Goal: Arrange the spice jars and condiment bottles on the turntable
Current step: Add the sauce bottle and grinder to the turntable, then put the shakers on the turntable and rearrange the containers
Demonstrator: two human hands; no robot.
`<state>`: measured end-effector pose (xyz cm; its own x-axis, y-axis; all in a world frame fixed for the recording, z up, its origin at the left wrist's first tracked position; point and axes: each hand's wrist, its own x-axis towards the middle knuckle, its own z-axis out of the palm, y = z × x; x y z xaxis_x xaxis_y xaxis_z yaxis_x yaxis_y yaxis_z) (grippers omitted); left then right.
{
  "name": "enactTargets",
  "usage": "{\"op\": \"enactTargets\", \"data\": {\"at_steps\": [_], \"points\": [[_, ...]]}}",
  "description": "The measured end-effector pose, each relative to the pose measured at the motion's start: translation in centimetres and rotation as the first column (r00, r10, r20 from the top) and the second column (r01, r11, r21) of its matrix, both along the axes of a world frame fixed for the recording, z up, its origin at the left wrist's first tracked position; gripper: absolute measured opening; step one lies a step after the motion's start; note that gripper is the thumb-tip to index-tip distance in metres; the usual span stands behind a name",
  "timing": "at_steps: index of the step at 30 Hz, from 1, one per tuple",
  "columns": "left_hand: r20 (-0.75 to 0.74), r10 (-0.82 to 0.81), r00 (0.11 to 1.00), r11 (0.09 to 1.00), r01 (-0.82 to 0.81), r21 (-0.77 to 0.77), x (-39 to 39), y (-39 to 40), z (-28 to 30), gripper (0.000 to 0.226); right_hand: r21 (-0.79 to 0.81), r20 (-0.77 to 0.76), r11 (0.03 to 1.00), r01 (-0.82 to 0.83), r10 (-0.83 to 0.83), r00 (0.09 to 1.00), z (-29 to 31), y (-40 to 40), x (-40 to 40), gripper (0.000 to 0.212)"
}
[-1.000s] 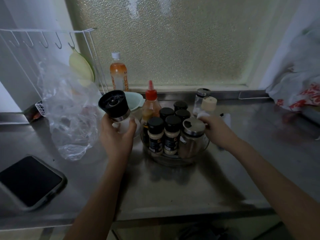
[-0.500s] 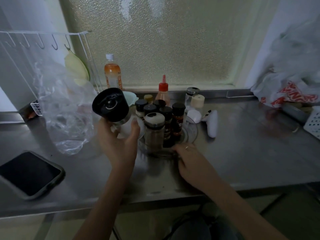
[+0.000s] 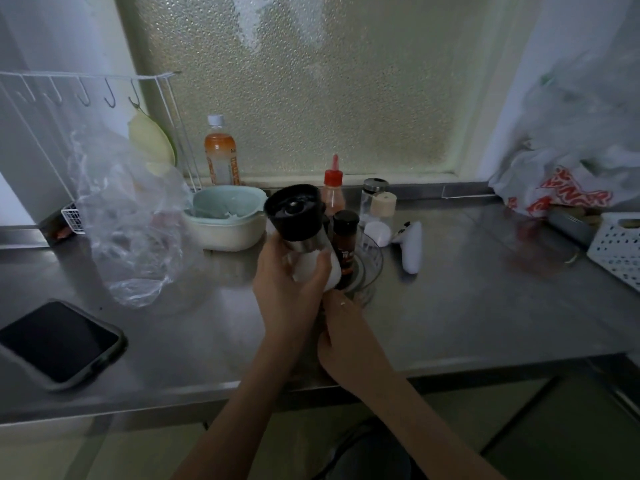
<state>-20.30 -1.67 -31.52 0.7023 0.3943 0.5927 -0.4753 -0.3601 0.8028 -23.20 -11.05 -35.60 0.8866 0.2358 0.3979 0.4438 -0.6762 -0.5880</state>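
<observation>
Holding a grinder [image 3: 300, 233] with a black cap in our left hand [image 3: 289, 289], we keep it tilted above the near left part of the clear turntable [image 3: 370, 268], our fingers wrapped round its white lower body. Our right hand [image 3: 346, 337] lies just below, at the near edge of the turntable; its fingers are mostly hidden behind the left hand, so we cannot tell whether they grip the rim or only rest on it. On the turntable we see a dark jar with a black lid and red contents [image 3: 344, 242], standing upright just right of the grinder; whatever else stands there is hidden behind the grinder. Behind the turntable stand a squeeze bottle with a red nozzle [image 3: 334, 192], a glass jar with a metal lid [image 3: 374, 194] and a jar with a pale lid [image 3: 383, 206]. A white object [image 3: 412, 245] lies on the steel counter [image 3: 467, 306] to the right, near the turntable. A pale bowl [image 3: 228, 220] sits to the left, with a clear plastic bag [image 3: 128, 220] beyond it and a phone [image 3: 57, 342] near the front left edge.
</observation>
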Motion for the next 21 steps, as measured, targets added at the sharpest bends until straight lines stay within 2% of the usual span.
{"op": "enactTargets", "data": {"at_steps": [2, 4, 6, 9, 11, 15, 17, 19, 21], "points": [[-0.026, 0.007, 1.000, 1.000, -0.008, -0.026, 0.6, -0.1, 0.1, 0.053, 0.083, -0.063, 0.996, -0.021, 0.026, 0.998, 0.0, -0.4, -0.1, 0.044], [-0.044, -0.003, 0.999, 1.000, 0.004, 0.016, 1.2, -0.2, 0.3, 0.054, 0.160, -0.104, 0.987, -0.023, 0.040, 0.994, -0.1, -1.0, -0.2, 0.047], [-0.075, -0.012, 0.997, 0.995, 0.019, 0.094, 1.6, -0.4, 0.2, 0.056, 0.173, -0.039, 0.985, 0.025, -0.018, 0.999, -0.4, -1.4, -0.4, 0.040], [-0.115, 0.021, 0.993, 0.983, 0.000, 0.184, 1.7, -0.6, -0.7, 0.059, 0.130, 0.100, 0.975, 0.178, -0.191, 0.976, -0.8, -1.9, 0.0, 0.022], [-0.143, 0.072, 0.987, 0.975, -0.039, 0.218, 1.8, -0.6, -1.4, 0.060, 0.110, 0.089, 0.967, 0.228, -0.238, 0.967, -0.4, -2.3, 0.5, 0.014], [-0.193, 0.125, 0.973, 0.961, -0.070, 0.267, 2.9, 0.1, -2.3, 0.058, 0.072, 0.051, 0.988, 0.133, -0.137, 0.989, 1.0, -2.5, 0.2, 0.019], [-0.200, 0.147, 0.969, 0.963, -0.094, 0.253, 3.5, 0.7, -2.6, 0.053, 0.154, 0.041, 0.980, 0.125, -0.133, 0.990, 2.5, -3.1, 1.0, 0.017], [-0.203, 0.161, 0.966, 0.972, -0.119, 0.203, 3.9, 1.3, -2.8, 0.051, 0.248, 0.078, 0.944, 0.219, -0.245, 0.966, 4.4, -4.7, 3.9, 0.017], [-0.206, 0.168, 0.964, 0.976, -0.134, 0.171, 4.2, 1.4, -3.1, 0.053, 0.264, 0.099, 0.898, 0.351, -0.387, 0.917, 6.1, -7.1, 8.2, 0.031]]}}
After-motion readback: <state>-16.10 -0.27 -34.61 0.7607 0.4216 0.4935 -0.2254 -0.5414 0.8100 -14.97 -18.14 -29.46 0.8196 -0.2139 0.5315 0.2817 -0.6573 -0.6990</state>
